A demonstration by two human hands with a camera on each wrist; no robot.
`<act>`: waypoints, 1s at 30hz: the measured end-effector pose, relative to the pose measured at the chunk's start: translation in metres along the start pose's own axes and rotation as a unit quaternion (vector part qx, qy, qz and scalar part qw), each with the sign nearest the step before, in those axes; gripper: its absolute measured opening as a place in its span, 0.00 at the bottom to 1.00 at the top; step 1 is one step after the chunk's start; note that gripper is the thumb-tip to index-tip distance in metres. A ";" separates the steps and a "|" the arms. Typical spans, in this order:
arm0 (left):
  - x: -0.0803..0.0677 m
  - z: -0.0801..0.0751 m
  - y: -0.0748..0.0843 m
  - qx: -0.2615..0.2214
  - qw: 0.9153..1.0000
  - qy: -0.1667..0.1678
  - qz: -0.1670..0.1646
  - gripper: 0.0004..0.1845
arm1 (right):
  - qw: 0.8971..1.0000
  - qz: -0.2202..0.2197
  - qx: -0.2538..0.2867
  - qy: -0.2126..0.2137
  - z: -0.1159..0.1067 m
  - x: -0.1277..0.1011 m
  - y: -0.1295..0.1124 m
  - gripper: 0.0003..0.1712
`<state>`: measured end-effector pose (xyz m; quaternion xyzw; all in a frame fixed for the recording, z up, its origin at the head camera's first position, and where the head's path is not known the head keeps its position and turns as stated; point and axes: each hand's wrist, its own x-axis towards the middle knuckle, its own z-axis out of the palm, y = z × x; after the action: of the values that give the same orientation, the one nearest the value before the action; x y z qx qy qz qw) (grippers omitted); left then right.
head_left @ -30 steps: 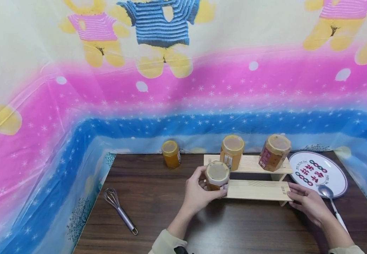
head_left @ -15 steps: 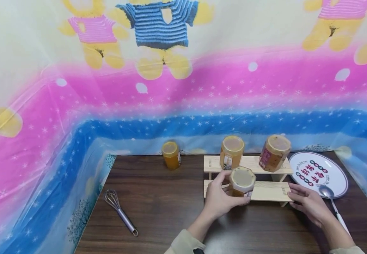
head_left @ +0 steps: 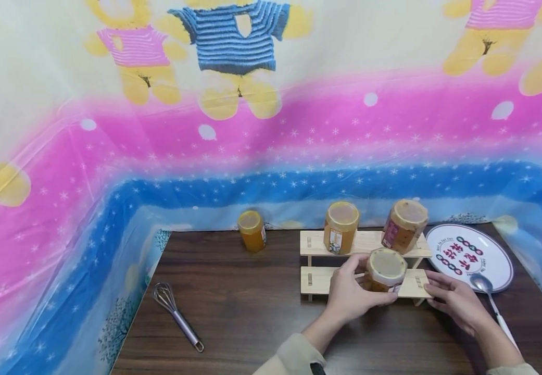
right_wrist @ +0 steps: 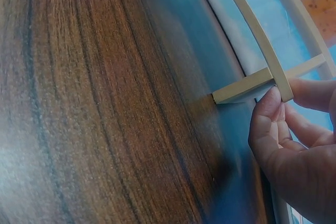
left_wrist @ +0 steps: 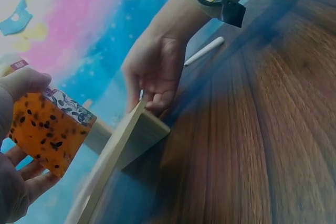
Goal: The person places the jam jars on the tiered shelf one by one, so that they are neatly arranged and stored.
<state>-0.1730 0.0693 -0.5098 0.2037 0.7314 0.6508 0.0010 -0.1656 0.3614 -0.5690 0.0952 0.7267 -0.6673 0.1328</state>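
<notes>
My left hand (head_left: 362,291) grips a jar (head_left: 386,269) of orange preserve with dark seeds and a pale lid, held over the right part of the lower step of a two-step wooden rack (head_left: 317,278). The left wrist view shows the jar (left_wrist: 50,129) wrapped by my fingers (left_wrist: 18,190). My right hand (head_left: 435,289) pinches the right end of the lower step; the right wrist view shows my thumb (right_wrist: 268,114) against the rack's corner (right_wrist: 252,87). Two more jars (head_left: 341,226) (head_left: 404,225) stand on the upper step.
A small orange jar (head_left: 252,230) stands on the dark wooden table (head_left: 242,291) by the back edge. A whisk (head_left: 177,315) lies at the front left. A white printed plate (head_left: 469,255) and a spoon (head_left: 488,297) lie right of the rack. A colourful curtain closes off the back and left.
My left hand has carried the jar to the right along the lower step, from its left end to its right part. The right hand has stayed on the rack's end.
</notes>
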 end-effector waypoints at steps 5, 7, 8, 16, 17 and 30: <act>0.008 0.016 0.004 0.018 1.000 -0.003 0.002 0.39 | 1.000 -0.003 0.006 -0.003 -0.001 0.001 0.001 0.45; 0.010 0.022 0.005 0.028 1.000 -0.002 0.005 0.39 | 1.000 -0.002 0.011 -0.002 -0.002 0.002 0.001 0.44; 0.011 0.024 0.005 0.034 0.999 -0.001 0.007 0.39 | 1.000 0.000 0.013 0.000 -0.002 0.002 0.001 0.44; 0.017 0.042 0.003 0.065 0.998 0.004 0.003 0.39 | 1.000 0.003 0.006 0.002 -0.001 0.000 0.002 0.41; 0.017 0.043 0.003 0.068 0.998 0.006 0.003 0.39 | 1.000 0.004 0.005 0.003 -0.001 0.000 0.001 0.41; 0.022 0.057 -0.008 0.127 0.991 0.028 0.001 0.40 | 1.000 0.005 0.003 0.005 -0.001 0.000 0.000 0.37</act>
<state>-0.1805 0.1293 -0.5202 0.1847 0.8078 0.5579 -0.0460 -0.1655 0.3619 -0.5692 0.1025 0.7246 -0.6685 0.1324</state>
